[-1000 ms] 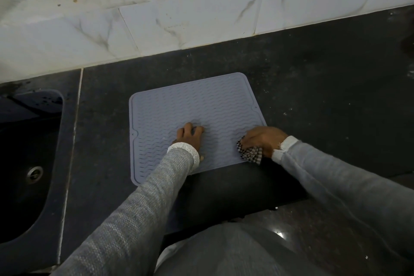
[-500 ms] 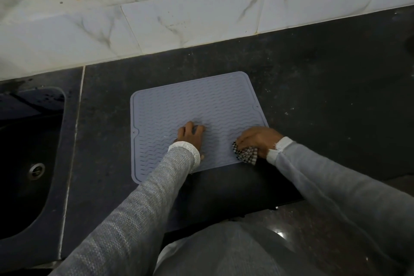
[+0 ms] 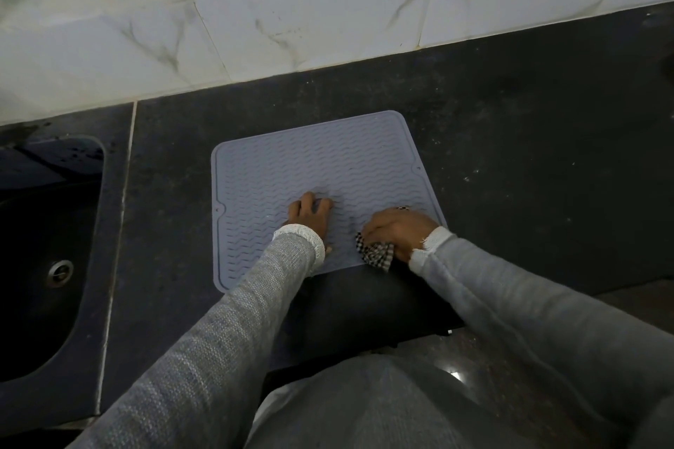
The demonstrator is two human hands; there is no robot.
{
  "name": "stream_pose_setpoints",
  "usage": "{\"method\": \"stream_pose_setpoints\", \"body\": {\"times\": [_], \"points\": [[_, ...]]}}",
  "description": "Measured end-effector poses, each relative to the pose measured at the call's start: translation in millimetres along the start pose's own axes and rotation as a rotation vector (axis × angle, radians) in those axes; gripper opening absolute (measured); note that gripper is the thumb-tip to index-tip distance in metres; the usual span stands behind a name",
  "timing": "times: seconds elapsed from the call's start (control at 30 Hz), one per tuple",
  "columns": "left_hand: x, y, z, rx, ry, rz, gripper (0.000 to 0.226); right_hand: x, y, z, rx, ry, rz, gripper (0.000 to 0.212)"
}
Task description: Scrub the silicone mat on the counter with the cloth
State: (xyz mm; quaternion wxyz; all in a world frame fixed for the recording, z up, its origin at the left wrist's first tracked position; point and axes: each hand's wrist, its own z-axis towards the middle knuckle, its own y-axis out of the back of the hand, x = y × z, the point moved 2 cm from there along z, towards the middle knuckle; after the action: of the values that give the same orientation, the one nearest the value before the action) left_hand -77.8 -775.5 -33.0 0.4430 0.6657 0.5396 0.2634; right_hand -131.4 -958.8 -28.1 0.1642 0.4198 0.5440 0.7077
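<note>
Nearest the camera, two grey sleeves [image 3: 226,332] reach forward over the dark counter [image 3: 529,142]. The right hand [image 3: 399,231] is closed around a bunched checked cloth [image 3: 375,254], pressing it onto the near right corner of the silicone mat [image 3: 291,164]; part of the cloth pokes out on the near side of the fingers. Just to its left, the left hand [image 3: 310,215] lies palm down on the mat with fingers loosely spread, gripping nothing. The grey, wave-ribbed mat lies flat on the counter. At the left a dark sink [image 3: 22,302] with a metal drain [image 3: 60,272] is set into the counter. Farthest back runs a white, veined tile wall [image 3: 291,22].
</note>
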Motion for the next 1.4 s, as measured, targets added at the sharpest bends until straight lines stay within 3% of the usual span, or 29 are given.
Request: {"method": "stream_pose_setpoints", "body": {"times": [0.1, 0.3, 0.4, 0.53, 0.73, 0.9, 0.97, 1.07, 1.4], "points": [[1.8, -1.8, -0.9, 0.001, -0.006, -0.016, 0.088, -23.6, 11.8, -25.1, -0.015, 0.016, -0.032, 0.033], [1.8, -1.3, -1.2, -0.006, -0.015, -0.02, 0.087, -36.9, 21.2, -33.6, 0.012, -0.174, 0.027, 0.029], [1.9, -2.2, 0.0, -0.02, -0.016, -0.024, 0.087, -13.7, 9.6, -7.9, -0.02, -0.149, 0.059, 0.031], [2.2, -3.4, -0.3, -0.031, -0.014, -0.034, 0.087, 18.5, -11.5, 24.2, 0.102, -0.047, 0.01, 0.022], [4.2, -3.2, -2.1, -0.029, -0.039, -0.031, 0.087, -18.1, 11.3, -21.2, 0.032, -0.015, -0.025, 0.024], [2.6, -2.4, -1.3, -0.022, -0.027, -0.026, 0.087, -14.6, 20.0, -12.9, 0.024, -0.164, 0.059, 0.027], [1.7, -2.4, -0.3, -0.017, -0.019, -0.03, 0.086, 4.3, 13.0, 5.4, -0.017, -0.111, 0.071, 0.025], [2.0, -3.8, -0.2, -0.033, -0.009, -0.05, 0.086, 29.0, -6.7, 29.9, 0.054, -0.021, 0.031, 0.018], [3.0, 0.8, -3.5, 0.007, -0.026, -0.049, 0.088, -19.7, 18.6, -17.6, 0.059, -0.122, 0.056, 0.024]]}}
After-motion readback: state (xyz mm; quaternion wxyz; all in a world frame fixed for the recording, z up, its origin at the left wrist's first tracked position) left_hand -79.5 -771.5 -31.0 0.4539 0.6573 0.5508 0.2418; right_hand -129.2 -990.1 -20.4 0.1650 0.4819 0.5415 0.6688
